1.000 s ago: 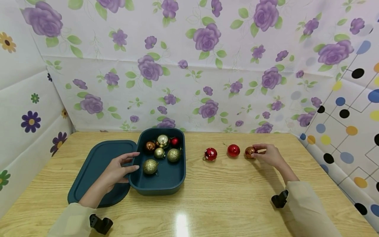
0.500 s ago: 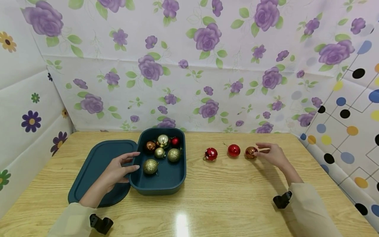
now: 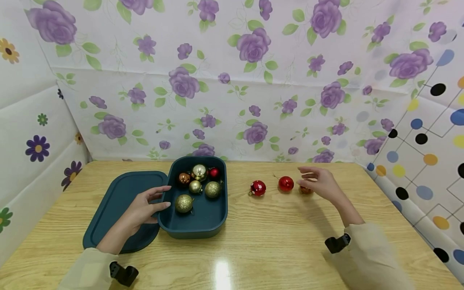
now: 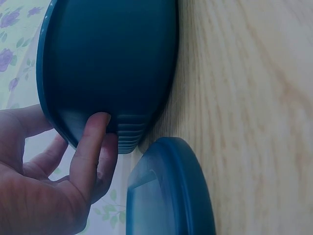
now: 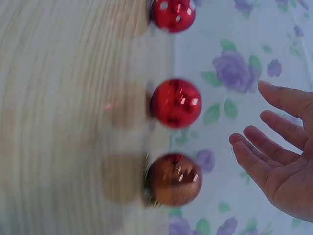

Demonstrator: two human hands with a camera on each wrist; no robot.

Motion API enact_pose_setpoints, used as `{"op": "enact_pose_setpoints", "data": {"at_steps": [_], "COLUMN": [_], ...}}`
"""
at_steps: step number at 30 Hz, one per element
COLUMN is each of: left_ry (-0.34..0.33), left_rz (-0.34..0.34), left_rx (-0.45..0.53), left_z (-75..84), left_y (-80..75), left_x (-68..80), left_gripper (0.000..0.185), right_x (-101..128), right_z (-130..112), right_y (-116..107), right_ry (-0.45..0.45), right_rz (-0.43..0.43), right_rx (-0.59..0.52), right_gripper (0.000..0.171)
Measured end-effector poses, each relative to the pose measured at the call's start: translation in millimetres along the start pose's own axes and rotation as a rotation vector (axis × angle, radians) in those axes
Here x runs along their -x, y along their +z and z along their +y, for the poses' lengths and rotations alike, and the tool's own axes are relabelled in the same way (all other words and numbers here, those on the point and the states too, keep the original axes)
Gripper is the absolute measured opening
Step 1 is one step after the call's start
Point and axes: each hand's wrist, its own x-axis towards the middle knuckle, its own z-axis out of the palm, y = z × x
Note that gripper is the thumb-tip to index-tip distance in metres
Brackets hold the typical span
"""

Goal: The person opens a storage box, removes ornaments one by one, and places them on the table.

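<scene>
My left hand [image 3: 143, 207] holds the left wall of a dark teal box [image 3: 193, 231]; in the left wrist view fingers [image 4: 90, 147] lie against its outer side. Inside the box are several Christmas baubles, among them a glittery gold bauble [image 3: 184, 204], a shiny gold bauble [image 3: 199, 172], a copper bauble [image 3: 184, 178] and a small red bauble [image 3: 214, 172]. My right hand [image 3: 320, 183] hovers with spread fingers, partly covering a copper bauble [image 5: 174, 179] on the table. Left of that sit a plain red bauble [image 3: 286, 184] and a white-dotted red bauble [image 3: 257, 188].
A teal lid [image 3: 119, 193] lies flat on the wooden table [image 3: 275, 245], left of the box and beneath my left forearm. A flower-patterned sheet [image 3: 232, 100] hangs behind the table. Patterned sheets also stand at both sides.
My right hand has let go of the copper bauble, drawn back, then shifted left above it. That bauble stays in line with the red ones. The left hand has not moved.
</scene>
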Motion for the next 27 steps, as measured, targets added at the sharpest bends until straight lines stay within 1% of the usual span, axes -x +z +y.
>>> {"op": "enact_pose_setpoints", "data": {"at_steps": [6,10,13,19,27], "left_ry": [-0.003,-0.004,-0.007,-0.011,-0.005], "left_rz": [0.000,0.002,0.001,0.004,0.001], "left_rx": [-0.002,-0.007,-0.007,-0.012,-0.004], "left_z": [-0.4,-1.0,-1.0,-0.5,0.0], "left_y": [-0.4,-0.3,-0.1,0.9,1.1], "left_x": [-0.3,-0.7,-0.8,-1.2,-0.4], "left_gripper": [0.061,0.061,0.061,0.060,0.059], "right_x": [-8,-15,-20,-28,-38], "right_z": [-32,-50,-63,-86,-113], "right_y": [21,39,53,80,119], "right_ry": [-0.094,-0.132,-0.164,-0.227,-0.301], "right_rz": [-0.031,-0.058,-0.077,-0.132,-0.217], "right_rx": [-0.033,-0.078,-0.091,-0.101,-0.081], "right_gripper": [0.048,0.046,0.047,0.047,0.045]}}
